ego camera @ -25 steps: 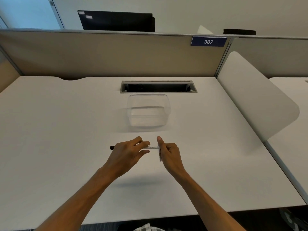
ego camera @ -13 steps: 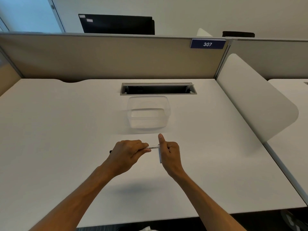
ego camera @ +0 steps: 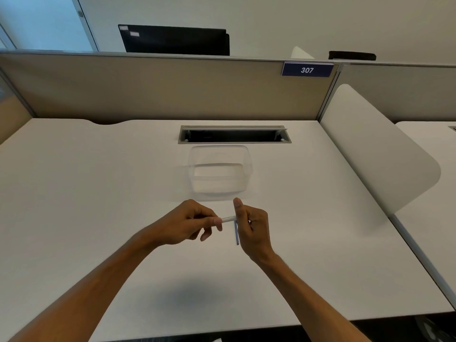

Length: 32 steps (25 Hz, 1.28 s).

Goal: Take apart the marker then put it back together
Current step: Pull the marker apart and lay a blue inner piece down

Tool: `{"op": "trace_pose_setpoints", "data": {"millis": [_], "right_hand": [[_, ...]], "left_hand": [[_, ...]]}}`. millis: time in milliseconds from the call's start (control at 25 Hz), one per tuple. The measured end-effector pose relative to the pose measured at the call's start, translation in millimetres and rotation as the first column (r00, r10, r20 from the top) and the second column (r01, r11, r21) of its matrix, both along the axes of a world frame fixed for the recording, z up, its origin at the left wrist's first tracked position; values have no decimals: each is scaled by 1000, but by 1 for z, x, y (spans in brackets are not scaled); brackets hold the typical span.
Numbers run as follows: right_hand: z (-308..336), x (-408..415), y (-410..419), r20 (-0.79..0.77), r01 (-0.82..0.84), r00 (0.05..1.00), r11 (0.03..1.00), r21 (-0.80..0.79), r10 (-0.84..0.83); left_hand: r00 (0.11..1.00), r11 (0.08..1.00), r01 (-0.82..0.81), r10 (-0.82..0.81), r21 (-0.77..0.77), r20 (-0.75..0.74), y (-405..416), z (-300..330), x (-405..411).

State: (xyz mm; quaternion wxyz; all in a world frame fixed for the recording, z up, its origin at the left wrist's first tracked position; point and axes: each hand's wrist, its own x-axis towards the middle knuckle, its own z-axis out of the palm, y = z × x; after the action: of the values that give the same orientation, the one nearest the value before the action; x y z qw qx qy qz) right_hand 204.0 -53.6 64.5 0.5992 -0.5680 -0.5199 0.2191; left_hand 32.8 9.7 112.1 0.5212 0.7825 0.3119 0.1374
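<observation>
Left hand: the left hand (ego camera: 186, 224) is curled round the white cylindrical marker barrel (ego camera: 228, 219), held level above the white desk (ego camera: 98, 193).
Right hand: the right hand (ego camera: 251, 229) grips a thin blue rod (ego camera: 237, 233), thumb raised.
Barrel end: met at the right fingers.
Beyond: a clear plastic container (ego camera: 219, 172) is seen.

Table (ego camera: 98, 206): smooth matt white laminate. Container (ego camera: 220, 172): clear glossy plastic. Partition (ego camera: 148, 90): matt beige cloth w/ metal trim.
</observation>
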Motion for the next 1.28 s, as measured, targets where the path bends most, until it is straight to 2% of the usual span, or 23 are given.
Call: {"op": "trace_pose_setpoints", "data": {"millis": [40,120,200,280,480,600,680,720,840,960,1080,1160,1200,1280], "right_hand": [[1,0,0,-1,9,1000,999,-45,-9],[2,0,0,-29,22,999,985,-174,-28],[3,-1,1,-58,50,996,960,-276,-68],[3,-2,4,-81,75,991,936,-344,-109],[0,-3,11,-101,89,986,923,-373,-136],[-1,-4,11,-139,62,984,945,-322,-112],[1,-3,10,-151,39,985,959,-281,-84],[1,-2,11,-151,26,986,966,-256,-67],[3,0,11,-143,17,989,986,-169,-42],[3,1,11,-65,16,998,999,-51,-19],[7,4,10,101,18,994,989,146,-33],[8,6,10,183,-4,982,975,222,-37],[8,6,9,183,-5,982,976,216,-35],[7,5,7,111,15,993,994,104,-27]], "left_hand": [[999,998,-40,40,47,2,-1,-1,1],[994,964,-98,105,246,-16,-3,-4,1],[989,889,-99,139,447,-57,-5,-7,1],[984,824,-107,169,557,-61,-7,-7,2],[989,612,-60,143,789,-35,-14,-6,7],[989,549,-79,151,832,-6,-14,-6,8],[989,573,-104,147,813,23,-10,-6,9],[989,618,-115,141,777,34,-8,-5,9],[992,829,-123,94,546,80,-3,-4,9],[989,945,-110,74,307,126,0,-1,10],[995,992,-44,33,121,91,4,6,9],[998,997,6,-10,71,58,7,8,8],[999,997,5,-9,72,47,8,8,8],[999,989,-33,29,143,29,8,6,9]]}}
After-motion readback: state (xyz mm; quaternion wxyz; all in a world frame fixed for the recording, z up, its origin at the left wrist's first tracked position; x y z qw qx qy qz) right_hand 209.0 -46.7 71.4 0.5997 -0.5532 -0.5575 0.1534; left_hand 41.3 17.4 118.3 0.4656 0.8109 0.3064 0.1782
